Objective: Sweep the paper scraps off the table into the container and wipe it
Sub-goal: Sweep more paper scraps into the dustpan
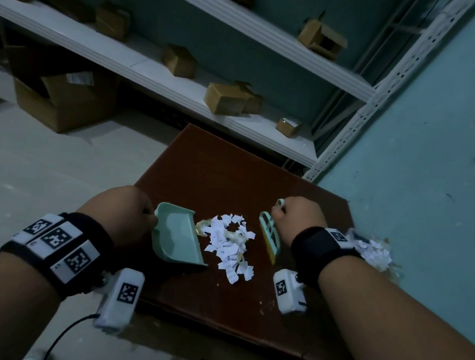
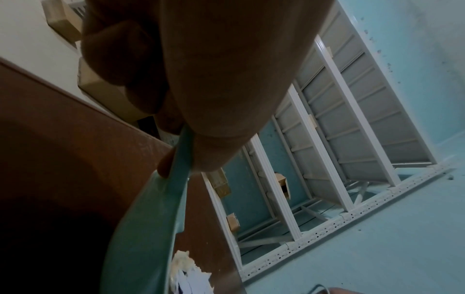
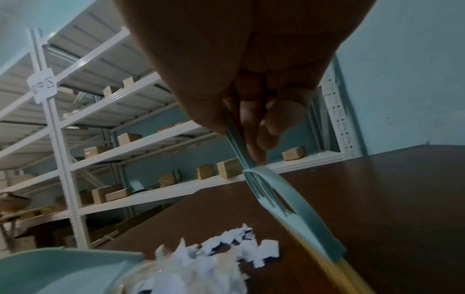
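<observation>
A green dustpan (image 1: 176, 238) is gripped by its handle in the left hand (image 1: 124, 216) near the table's (image 1: 215, 305) left edge, its mouth facing the paper scraps (image 1: 229, 246) heaped mid-table. Just beyond the heap, a small green brush (image 1: 269, 236) is pinched by its handle in the right hand (image 1: 300, 217). More scraps (image 1: 376, 253) lie at the right edge.

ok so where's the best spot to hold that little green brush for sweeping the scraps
By its thin handle, coming from the right, the side away from the scraps. The brush stands with its yellow bristles down on the table and the handle rising from the top, where the right hand already pinches it. That leaves the bristle face free to push the paper scraps left toward the dustpan.
</observation>
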{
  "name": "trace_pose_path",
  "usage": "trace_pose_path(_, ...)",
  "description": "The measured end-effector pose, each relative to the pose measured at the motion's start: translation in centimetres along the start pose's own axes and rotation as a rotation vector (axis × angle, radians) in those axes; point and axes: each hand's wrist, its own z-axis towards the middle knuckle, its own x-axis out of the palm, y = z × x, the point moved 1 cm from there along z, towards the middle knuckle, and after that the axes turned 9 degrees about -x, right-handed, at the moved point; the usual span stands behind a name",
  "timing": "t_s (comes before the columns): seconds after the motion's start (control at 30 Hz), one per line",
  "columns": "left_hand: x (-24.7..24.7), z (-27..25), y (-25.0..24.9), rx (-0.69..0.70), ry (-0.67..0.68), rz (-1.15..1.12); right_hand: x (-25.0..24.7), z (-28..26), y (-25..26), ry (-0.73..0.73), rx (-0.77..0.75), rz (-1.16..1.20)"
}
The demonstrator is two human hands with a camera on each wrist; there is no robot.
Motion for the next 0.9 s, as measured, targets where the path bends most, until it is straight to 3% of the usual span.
trace_pose_path(0.5, 3.8, 1.9, -3.6, 0.02, 0.106, -0.062, 0.2, -1.2, 5.2, -0.032, -0.226, 0.131)
trace_pose_path(0.9, 4.8, 2.3, -3.2, 0.094, 0.109, -0.23, -1.9, -3.1, 3.9, -0.179, -0.257, 0.259)
